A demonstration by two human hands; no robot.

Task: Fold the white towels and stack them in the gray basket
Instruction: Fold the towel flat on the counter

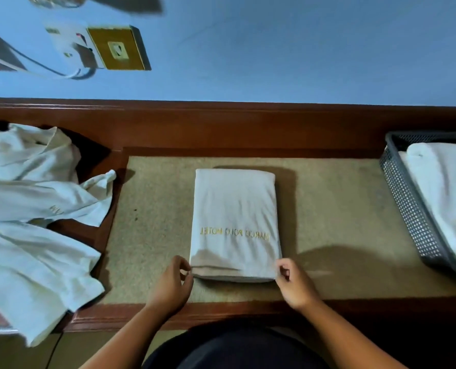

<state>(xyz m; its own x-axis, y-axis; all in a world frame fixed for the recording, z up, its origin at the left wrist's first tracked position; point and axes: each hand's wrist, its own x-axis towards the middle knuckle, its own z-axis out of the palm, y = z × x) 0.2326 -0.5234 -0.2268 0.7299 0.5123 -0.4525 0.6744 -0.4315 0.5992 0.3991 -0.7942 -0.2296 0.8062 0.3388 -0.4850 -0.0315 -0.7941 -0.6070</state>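
Both hands pinch the folded towel's (235, 222) near corners at lower centre: left hand (172, 284), right hand (295, 284). Loose towels (35, 209) left, gray basket (410, 209) right.

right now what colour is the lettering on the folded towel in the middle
Gold-yellow lettering on the white folded towel, seen in the head view.

Dim, bluish light; soft shadows fall right of the folded towel (235, 222); edges bend, top corner blurred.
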